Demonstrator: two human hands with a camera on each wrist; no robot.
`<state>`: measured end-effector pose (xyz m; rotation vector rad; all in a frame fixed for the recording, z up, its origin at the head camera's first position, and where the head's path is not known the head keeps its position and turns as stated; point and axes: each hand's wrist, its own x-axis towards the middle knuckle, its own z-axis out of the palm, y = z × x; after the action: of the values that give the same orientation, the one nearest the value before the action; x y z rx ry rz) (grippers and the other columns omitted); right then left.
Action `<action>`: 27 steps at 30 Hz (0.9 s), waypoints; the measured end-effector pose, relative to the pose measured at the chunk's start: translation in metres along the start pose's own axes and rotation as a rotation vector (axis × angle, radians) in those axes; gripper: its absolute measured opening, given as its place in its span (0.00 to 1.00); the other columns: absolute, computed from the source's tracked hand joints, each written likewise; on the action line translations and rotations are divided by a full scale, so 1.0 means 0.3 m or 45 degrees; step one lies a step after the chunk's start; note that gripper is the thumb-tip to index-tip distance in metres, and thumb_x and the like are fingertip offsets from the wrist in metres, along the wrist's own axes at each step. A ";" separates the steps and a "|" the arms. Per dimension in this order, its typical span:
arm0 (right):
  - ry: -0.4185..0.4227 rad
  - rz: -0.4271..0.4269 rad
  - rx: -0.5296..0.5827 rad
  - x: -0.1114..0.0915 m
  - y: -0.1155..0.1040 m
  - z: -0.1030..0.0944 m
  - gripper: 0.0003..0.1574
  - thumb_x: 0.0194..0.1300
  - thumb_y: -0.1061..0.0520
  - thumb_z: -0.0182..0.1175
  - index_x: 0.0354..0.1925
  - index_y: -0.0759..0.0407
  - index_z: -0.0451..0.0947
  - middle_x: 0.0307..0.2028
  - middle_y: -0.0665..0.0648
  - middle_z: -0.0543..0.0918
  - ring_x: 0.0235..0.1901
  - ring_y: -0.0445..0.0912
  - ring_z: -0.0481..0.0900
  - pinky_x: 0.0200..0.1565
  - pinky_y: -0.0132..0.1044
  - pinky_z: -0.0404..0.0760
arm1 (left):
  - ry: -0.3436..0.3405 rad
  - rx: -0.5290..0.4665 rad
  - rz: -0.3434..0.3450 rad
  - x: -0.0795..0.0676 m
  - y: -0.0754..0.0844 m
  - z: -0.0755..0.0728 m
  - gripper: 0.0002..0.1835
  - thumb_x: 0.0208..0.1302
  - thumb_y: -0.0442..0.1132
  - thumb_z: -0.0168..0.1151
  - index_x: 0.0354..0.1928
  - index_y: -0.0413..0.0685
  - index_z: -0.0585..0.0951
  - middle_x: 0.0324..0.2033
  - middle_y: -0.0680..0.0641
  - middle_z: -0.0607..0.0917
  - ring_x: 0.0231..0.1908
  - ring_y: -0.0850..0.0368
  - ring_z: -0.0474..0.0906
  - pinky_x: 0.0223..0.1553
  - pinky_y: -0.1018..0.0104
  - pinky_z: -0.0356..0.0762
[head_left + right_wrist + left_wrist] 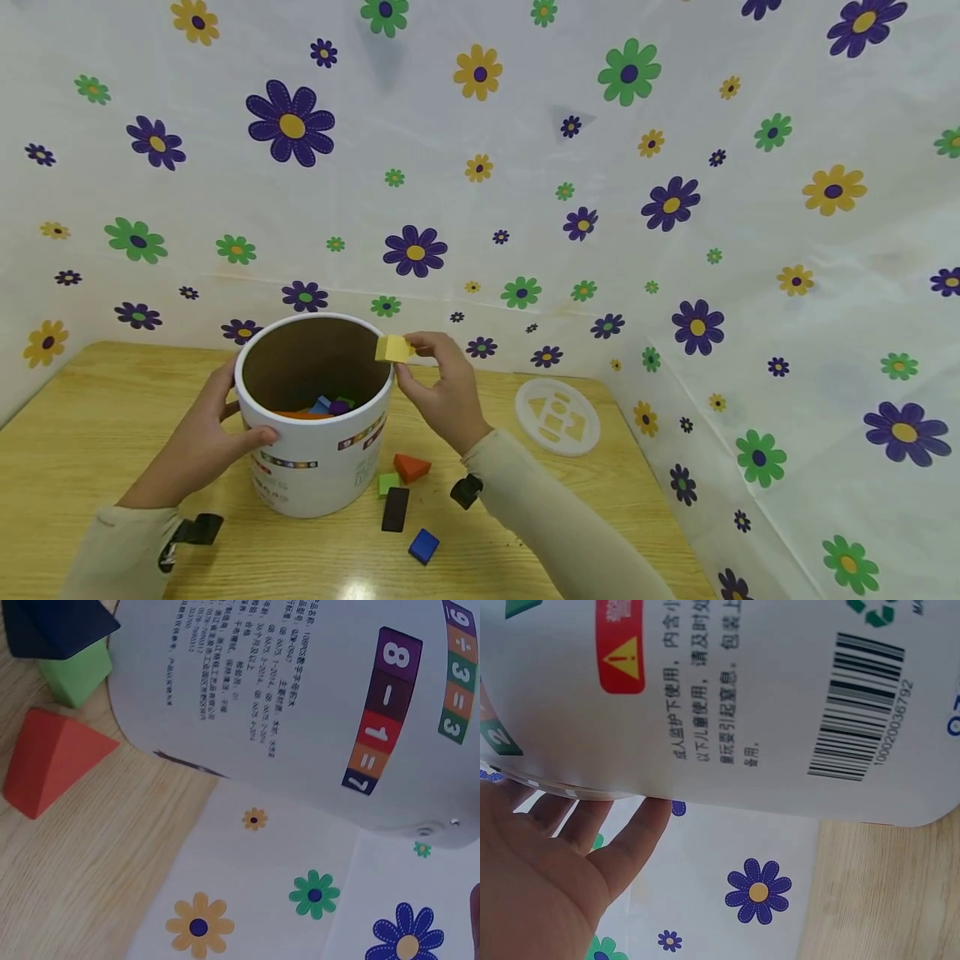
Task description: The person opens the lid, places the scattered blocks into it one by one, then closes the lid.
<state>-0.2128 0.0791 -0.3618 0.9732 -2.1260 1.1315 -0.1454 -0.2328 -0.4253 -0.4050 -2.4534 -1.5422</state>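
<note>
A white round bucket (315,467) with printed labels stands on the table, its mouth facing up with several coloured blocks (322,407) inside. My left hand (202,437) holds the bucket's left side near the rim, thumb across the front and fingers round the side. In the left wrist view, the fingers of that left hand (562,855) touch the wall below a barcode label. Thumb and fingers of my right hand (446,392) pinch a yellow block (392,349) at the right rim. The right wrist view hides this block.
Right of the bucket lie a red triangular block (412,468), a green block (387,484), a dark rectangular block (395,509) and a blue block (423,547). A translucent round lid (534,414) with shaped cutouts lies farther right. Flowered sheeting (525,208) rises behind the wooden table (60,467).
</note>
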 end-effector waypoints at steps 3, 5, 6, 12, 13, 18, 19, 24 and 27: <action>-0.067 0.021 0.007 0.010 -0.012 0.015 0.20 0.68 0.62 0.68 0.57 0.59 0.78 0.54 0.55 0.83 0.55 0.49 0.81 0.61 0.37 0.82 | 0.000 0.000 0.004 -0.001 -0.001 0.000 0.58 0.64 0.44 0.75 0.83 0.72 0.42 0.80 0.40 0.52 0.73 0.28 0.50 0.58 0.15 0.62; -0.105 0.041 0.009 0.018 -0.016 0.023 0.19 0.69 0.61 0.68 0.57 0.59 0.78 0.54 0.54 0.84 0.55 0.47 0.81 0.61 0.35 0.81 | -0.001 0.001 0.004 -0.002 -0.002 -0.001 0.58 0.64 0.44 0.75 0.83 0.72 0.42 0.79 0.40 0.52 0.73 0.28 0.50 0.58 0.15 0.62; -0.119 0.051 0.013 0.022 -0.018 0.026 0.19 0.68 0.61 0.68 0.56 0.58 0.78 0.54 0.54 0.84 0.55 0.46 0.81 0.61 0.35 0.81 | -0.002 0.000 0.002 -0.002 -0.002 -0.001 0.58 0.64 0.45 0.75 0.83 0.73 0.42 0.79 0.40 0.52 0.73 0.28 0.50 0.58 0.15 0.62; -0.184 0.132 0.083 0.048 -0.028 0.032 0.21 0.67 0.58 0.71 0.56 0.58 0.79 0.53 0.54 0.84 0.54 0.46 0.80 0.61 0.37 0.81 | -0.005 -0.004 -0.006 -0.003 -0.003 -0.002 0.58 0.64 0.45 0.74 0.83 0.73 0.42 0.80 0.40 0.51 0.74 0.28 0.49 0.59 0.15 0.61; -0.204 0.146 0.089 0.051 -0.029 0.032 0.21 0.67 0.58 0.71 0.56 0.58 0.79 0.53 0.54 0.84 0.54 0.46 0.80 0.61 0.37 0.81 | -0.007 -0.006 -0.006 -0.002 -0.004 -0.002 0.58 0.64 0.45 0.74 0.83 0.73 0.42 0.80 0.40 0.51 0.74 0.28 0.49 0.59 0.15 0.61; -0.306 0.175 0.117 0.066 -0.036 0.036 0.21 0.66 0.57 0.73 0.55 0.59 0.81 0.50 0.54 0.85 0.51 0.45 0.80 0.59 0.35 0.82 | -0.012 -0.019 -0.013 -0.001 -0.009 0.001 0.57 0.64 0.46 0.74 0.83 0.74 0.43 0.80 0.41 0.51 0.75 0.28 0.48 0.60 0.15 0.60; -0.318 0.173 0.121 0.070 -0.036 0.038 0.21 0.66 0.57 0.73 0.55 0.59 0.81 0.50 0.54 0.85 0.51 0.45 0.80 0.58 0.34 0.82 | -0.011 -0.018 -0.014 -0.001 -0.009 0.001 0.58 0.64 0.46 0.74 0.83 0.74 0.42 0.80 0.41 0.50 0.75 0.27 0.48 0.60 0.15 0.60; -0.340 0.117 0.130 0.087 -0.031 0.046 0.20 0.65 0.60 0.72 0.54 0.60 0.81 0.50 0.55 0.86 0.52 0.46 0.82 0.59 0.32 0.81 | -0.005 -0.005 -0.014 -0.003 -0.007 0.000 0.58 0.64 0.47 0.74 0.83 0.74 0.42 0.80 0.41 0.50 0.75 0.27 0.48 0.60 0.15 0.61; -0.356 0.104 0.133 0.092 -0.031 0.048 0.20 0.65 0.60 0.72 0.54 0.60 0.81 0.51 0.54 0.86 0.53 0.45 0.82 0.60 0.31 0.81 | -0.002 0.008 -0.014 -0.002 -0.006 -0.001 0.58 0.64 0.48 0.74 0.83 0.74 0.42 0.80 0.41 0.51 0.75 0.27 0.48 0.59 0.15 0.61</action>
<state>-0.2236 0.0537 -0.3447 1.1601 -2.3647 1.2164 -0.1454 -0.2340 -0.4269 -0.3922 -2.4648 -1.5389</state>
